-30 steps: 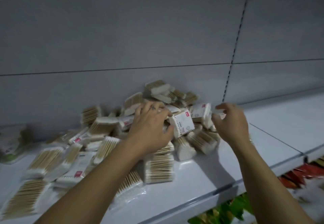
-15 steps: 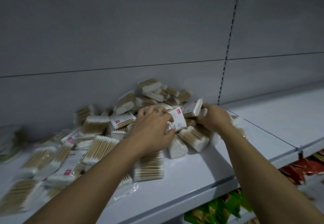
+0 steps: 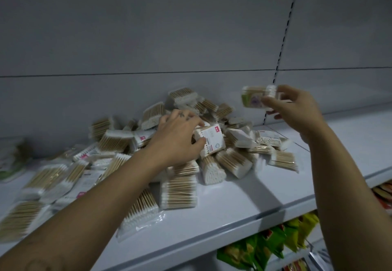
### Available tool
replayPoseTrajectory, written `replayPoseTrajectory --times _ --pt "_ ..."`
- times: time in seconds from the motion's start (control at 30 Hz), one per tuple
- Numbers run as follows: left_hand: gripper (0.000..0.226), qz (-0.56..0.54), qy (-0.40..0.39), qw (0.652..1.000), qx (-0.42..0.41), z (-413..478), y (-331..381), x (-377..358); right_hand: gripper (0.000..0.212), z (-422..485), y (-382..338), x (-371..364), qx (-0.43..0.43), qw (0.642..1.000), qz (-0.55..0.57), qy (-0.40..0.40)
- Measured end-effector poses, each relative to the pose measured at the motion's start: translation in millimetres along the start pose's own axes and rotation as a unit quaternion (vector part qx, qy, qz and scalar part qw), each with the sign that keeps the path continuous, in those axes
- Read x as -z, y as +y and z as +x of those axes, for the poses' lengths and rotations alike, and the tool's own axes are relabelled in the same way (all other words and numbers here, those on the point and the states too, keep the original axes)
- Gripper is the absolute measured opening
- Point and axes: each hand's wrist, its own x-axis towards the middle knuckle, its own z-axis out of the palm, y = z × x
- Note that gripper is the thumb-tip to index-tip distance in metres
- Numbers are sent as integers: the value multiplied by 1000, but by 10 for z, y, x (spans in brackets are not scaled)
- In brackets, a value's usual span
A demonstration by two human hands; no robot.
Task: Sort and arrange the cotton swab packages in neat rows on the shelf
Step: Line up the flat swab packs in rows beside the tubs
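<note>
Head view: heap of cotton swab packages (image 3: 182, 194) centre-left on white shelf (image 3: 244, 202), against back panel; left hand (image 3: 178, 141) mid-frame atop heap, grip clamped on red-labelled package (image 3: 213, 143); right hand (image 3: 297, 111) upper right, raised above shelf, grip pinching green-labelled package (image 3: 254, 98); snack bags (image 3: 265, 247) lower right, below shelf.
</note>
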Motion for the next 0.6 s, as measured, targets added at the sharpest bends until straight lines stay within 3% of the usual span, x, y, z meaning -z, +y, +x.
replayPoseTrajectory --times 0.1,0.27,0.43,0.6 --pt "60 -69 8 997 20 -34 -12 66 33 -102 -247 -97 54 992 -49 -100" --pt "79 -143 29 989 37 -193 -110 190 46 -323 -648 -563 131 958 -96 -235" --pt "51 -129 16 989 65 -423 -517 414 42 -413 -849 -1138 223 937 -48 -263" --pt "60 -126 22 983 130 -680 -863 718 42 -508 -997 -1676 261 925 46 -274"
